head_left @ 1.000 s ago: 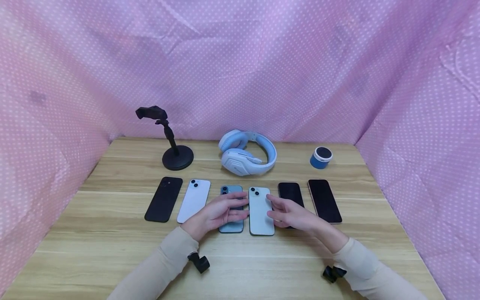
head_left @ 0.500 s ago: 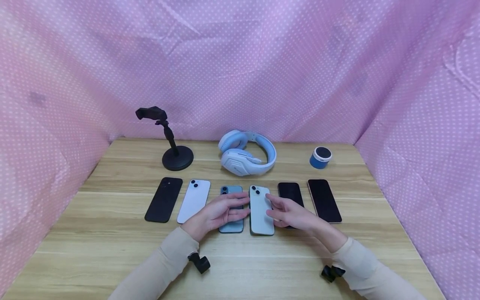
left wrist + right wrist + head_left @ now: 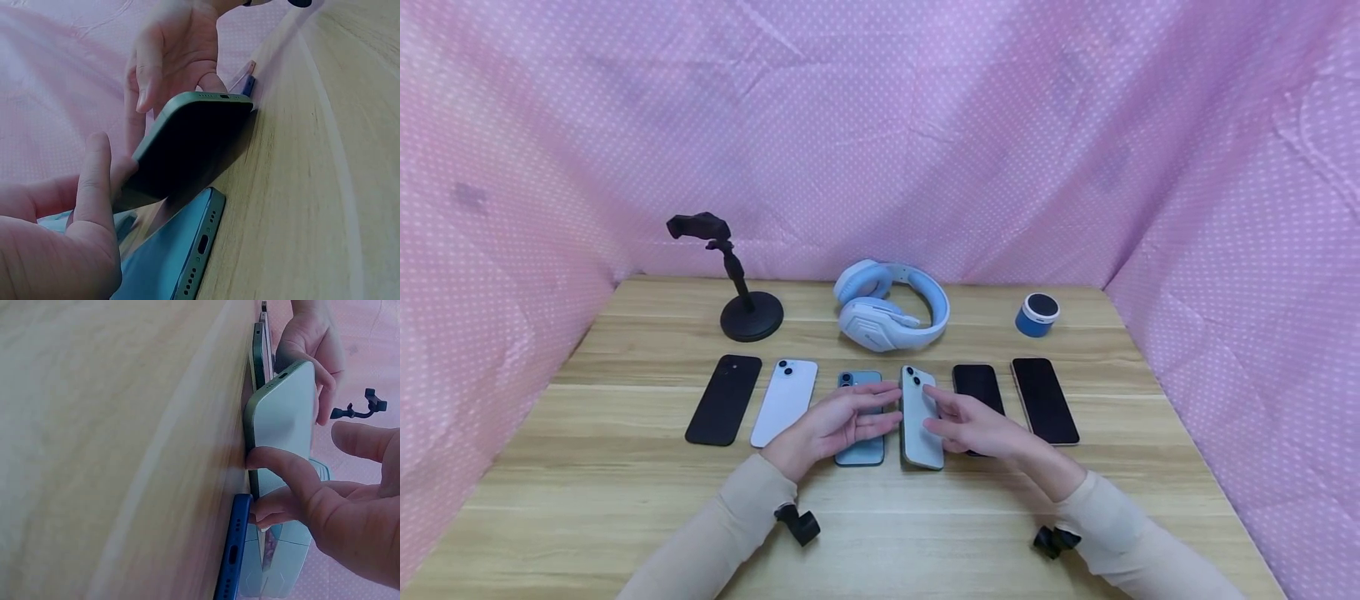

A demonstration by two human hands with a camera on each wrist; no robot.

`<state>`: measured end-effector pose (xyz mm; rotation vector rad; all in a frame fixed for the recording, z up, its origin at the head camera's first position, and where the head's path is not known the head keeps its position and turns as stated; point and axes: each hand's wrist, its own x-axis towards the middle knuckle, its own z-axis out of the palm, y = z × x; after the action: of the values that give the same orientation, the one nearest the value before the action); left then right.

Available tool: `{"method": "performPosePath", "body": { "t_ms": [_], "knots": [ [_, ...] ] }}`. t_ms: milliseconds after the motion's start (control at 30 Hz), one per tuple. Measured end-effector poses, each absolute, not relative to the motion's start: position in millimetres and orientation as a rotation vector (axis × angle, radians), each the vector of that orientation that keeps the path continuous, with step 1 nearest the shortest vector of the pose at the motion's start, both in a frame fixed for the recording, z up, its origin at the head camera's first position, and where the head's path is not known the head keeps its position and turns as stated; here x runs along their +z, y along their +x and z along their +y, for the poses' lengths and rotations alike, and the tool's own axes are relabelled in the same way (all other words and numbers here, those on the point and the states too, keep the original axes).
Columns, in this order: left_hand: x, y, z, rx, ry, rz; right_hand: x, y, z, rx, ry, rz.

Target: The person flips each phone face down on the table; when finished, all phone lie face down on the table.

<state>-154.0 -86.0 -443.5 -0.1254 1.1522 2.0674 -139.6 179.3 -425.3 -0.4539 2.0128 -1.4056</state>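
Phone in black (image 3: 722,400), back up, far left on the wooden table (image 3: 550,500). Stand in black (image 3: 752,318), round base, behind. White phone (image 3: 784,404), back up. Left hand (image 3: 838,423), fingers extended, thumb apart; fingertips touching the pale green phone (image 3: 915,412), no grip closed. Teal phone (image 3: 861,452), flat, beneath that hand. Headphones, white and light blue (image 3: 880,327), to the rear. Pale green phone between both hands, tilted, left edge raised, screen underneath. Right hand (image 3: 977,425), fingers slightly bent against its right edge, thumb clear, unclenched. Blue-edged phone (image 3: 977,383), partly covered. Cylinder, blue and white (image 3: 1036,323), behind. Dark-screened phone (image 3: 1047,402), far right.
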Motion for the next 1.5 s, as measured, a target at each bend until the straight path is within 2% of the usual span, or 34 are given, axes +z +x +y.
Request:
{"method": "performPosePath", "body": {
  "t_ms": [1500],
  "knots": [
    [-439, -155, -67, 1.995, 0.055, 1.244, -423, -140, 169, -1.611, -0.395, 1.817]
  ]
}}
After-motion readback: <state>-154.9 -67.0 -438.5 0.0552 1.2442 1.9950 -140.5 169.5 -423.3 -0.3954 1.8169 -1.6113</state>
